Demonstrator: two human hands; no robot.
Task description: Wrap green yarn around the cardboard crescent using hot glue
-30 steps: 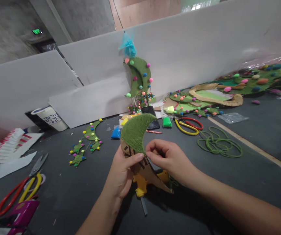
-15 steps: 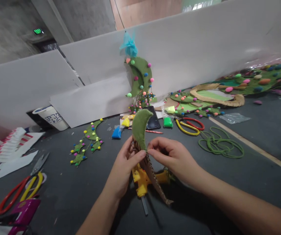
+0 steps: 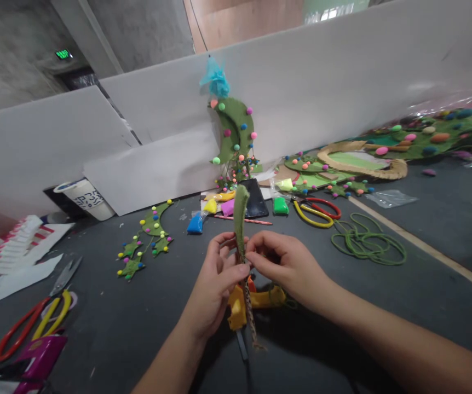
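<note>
Between both hands stands a cardboard crescent (image 3: 240, 213), its upper part covered in green felt, turned almost edge-on to me. Its bare lower edge shows corrugation and tapers to a point. My left hand (image 3: 215, 282) grips the crescent's middle, thumb in front and fingers behind. With its thumb and index finger closed, my right hand (image 3: 287, 260) pinches at the felt edge from the other side; exactly what lies in the pinch is hidden. Below the hands lies a yellow hot glue gun (image 3: 236, 314) on the dark table (image 3: 137, 339), partly covered by the crescent.
Scissors (image 3: 51, 306) lie at left, another pair (image 3: 318, 210) at right beside green cord (image 3: 367, 241). Decorated felt moon-and-star pieces (image 3: 157, 221) are at left. A finished moon ornament (image 3: 236, 128) hangs on the white board (image 3: 301, 98). Clay packets (image 3: 280, 206) sit in the middle.
The crescent has turned from showing its green face to nearly edge-on. Both hands keep hold of it with little shift. A pink packet behind it has come into view.
</note>
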